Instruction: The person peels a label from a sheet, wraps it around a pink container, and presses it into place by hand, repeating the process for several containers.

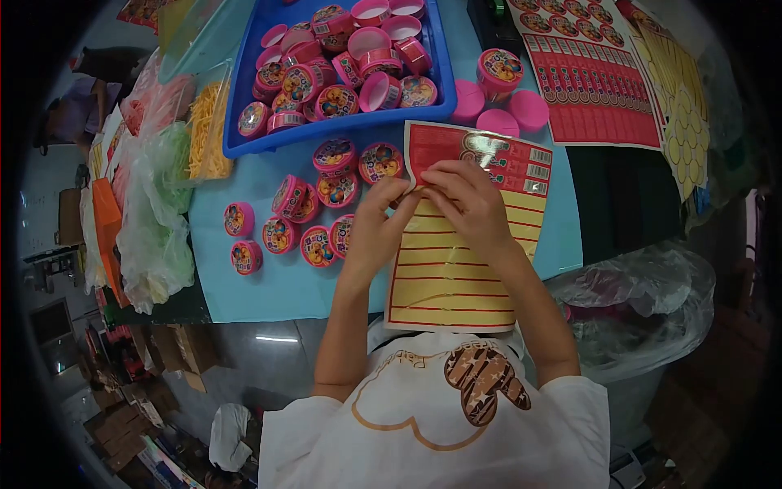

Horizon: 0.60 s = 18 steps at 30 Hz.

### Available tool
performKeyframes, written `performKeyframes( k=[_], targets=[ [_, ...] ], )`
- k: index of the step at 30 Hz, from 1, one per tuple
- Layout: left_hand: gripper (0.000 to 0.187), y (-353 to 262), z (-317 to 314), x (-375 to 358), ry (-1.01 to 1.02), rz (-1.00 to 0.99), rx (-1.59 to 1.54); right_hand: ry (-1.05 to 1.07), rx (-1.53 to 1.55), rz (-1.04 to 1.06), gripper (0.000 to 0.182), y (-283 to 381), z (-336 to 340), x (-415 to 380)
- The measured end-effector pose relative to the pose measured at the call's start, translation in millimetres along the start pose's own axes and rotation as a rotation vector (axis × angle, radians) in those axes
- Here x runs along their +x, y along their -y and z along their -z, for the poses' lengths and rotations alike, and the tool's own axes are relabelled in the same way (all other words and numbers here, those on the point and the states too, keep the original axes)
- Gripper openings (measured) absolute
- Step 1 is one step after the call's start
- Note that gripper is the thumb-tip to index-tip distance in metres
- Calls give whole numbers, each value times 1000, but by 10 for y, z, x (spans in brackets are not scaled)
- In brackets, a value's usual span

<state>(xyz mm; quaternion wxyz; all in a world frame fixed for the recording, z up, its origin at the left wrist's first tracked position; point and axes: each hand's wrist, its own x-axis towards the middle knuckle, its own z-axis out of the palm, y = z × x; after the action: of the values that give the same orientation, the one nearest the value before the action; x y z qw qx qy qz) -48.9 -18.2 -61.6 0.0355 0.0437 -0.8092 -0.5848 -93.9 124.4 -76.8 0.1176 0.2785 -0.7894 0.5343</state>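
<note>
A sticker sheet (452,273) lies in front of me, its lower part bare yellow backing with red lines. Red strip labels (509,159) remain on its upper part. My left hand (383,224) is closed in a pinch at the sheet's left side, just below the labels. Close beside it, my right hand (472,200) pinches at the same spot, fingertips nearly meeting the left ones. The sheet's edge curls up there; my fingers hide exactly what is between them. Several round pink tubs (336,189) with cartoon lids stand left of my left hand.
Beyond the hands, a blue tray (350,128) holds many pink tubs. Right of it are a tub (499,72) and pink lids (529,111). More label sheets (590,90) lie at the right. Plastic bags (155,236) flank the left; a lined bin (635,314) stands lower right.
</note>
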Motion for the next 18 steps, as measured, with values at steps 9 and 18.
performKeyframes(
  k=[9, 18],
  targets=[
    [15, -564, 134, -256, -61, -499, 396, 68, -95, 323, 27, 603, 442, 98],
    [13, -652, 145, -390, -59, -420, 191, 26, 271, 17, 18, 741, 578, 45]
  ],
)
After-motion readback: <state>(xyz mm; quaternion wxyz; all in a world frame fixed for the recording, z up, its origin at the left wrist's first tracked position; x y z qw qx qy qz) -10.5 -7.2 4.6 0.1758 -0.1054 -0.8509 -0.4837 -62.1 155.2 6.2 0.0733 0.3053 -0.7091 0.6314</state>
